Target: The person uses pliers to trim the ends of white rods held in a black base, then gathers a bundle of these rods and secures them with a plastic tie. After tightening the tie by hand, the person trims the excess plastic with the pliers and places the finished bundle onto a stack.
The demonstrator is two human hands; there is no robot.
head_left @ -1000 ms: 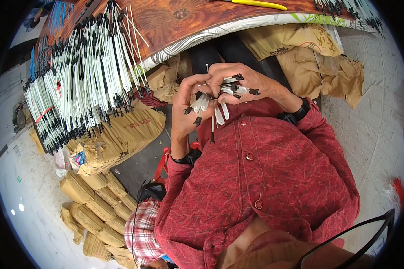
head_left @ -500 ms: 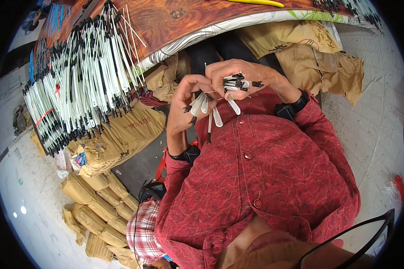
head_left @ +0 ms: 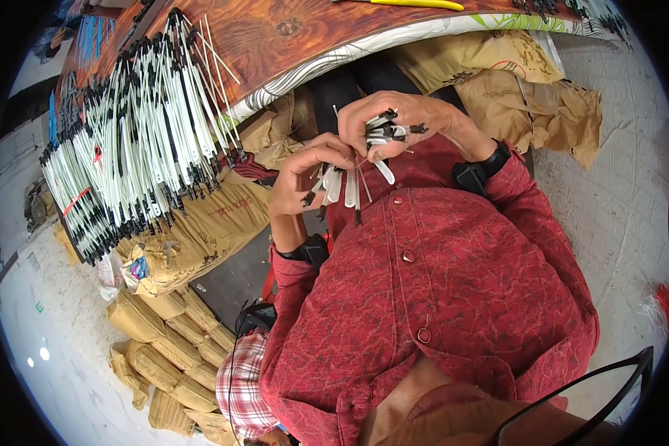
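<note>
I see a small bunch of white strips [head_left: 375,137] with black tips held at chest height, above the red shirt [head_left: 453,297]. My right hand [head_left: 409,123] is closed around the bunch; my left hand [head_left: 305,175], just beside it, pinches several loose strips [head_left: 334,186] that hang downward. The count in hand cannot be told. Left of the left hand, well apart, a large stack of the same thin, flat strips [head_left: 134,156] rests on tan sacks [head_left: 201,230]. Beyond both hands runs a wooden board [head_left: 275,33].
</note>
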